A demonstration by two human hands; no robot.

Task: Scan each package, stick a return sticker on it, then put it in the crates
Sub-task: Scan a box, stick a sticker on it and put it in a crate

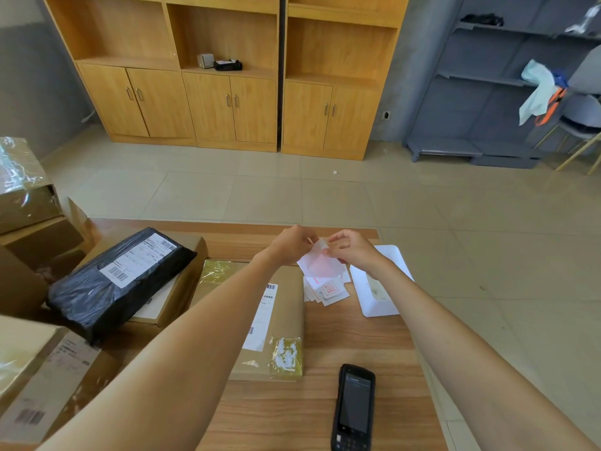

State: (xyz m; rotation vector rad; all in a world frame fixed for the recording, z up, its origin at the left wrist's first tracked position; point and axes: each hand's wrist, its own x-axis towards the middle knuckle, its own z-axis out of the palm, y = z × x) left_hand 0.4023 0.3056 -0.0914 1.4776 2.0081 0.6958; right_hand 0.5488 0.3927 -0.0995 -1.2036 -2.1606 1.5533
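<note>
A white sticker sheet (320,263) with a faint red print is being held up above the far part of the wooden table (325,398), between both hands. The left hand (292,244) is pinching its top edge with curled fingertips, and the right hand (349,249) is pinching the same edge just beside it, so both are grasping the sheet. Right under the sheet, a small pile of stickers (327,291) with red square marks is lying on the table, touching the right edge of a flat cardboard package (279,323). That package is lying under the left forearm, showing a long white label and patches of yellowish tape. To the right of the pile, a white backing sheet (387,288) is lying partly under the right wrist. Near the table's front edge, a black handheld scanner (353,408) is lying screen up, well apart from both hands. To the left, a black plastic parcel (120,281) with a white label is resting on top of a flat box (182,284). More cardboard boxes (39,379) are standing at the far left. Wooden cabinets (227,76) are lining the back wall.
</note>
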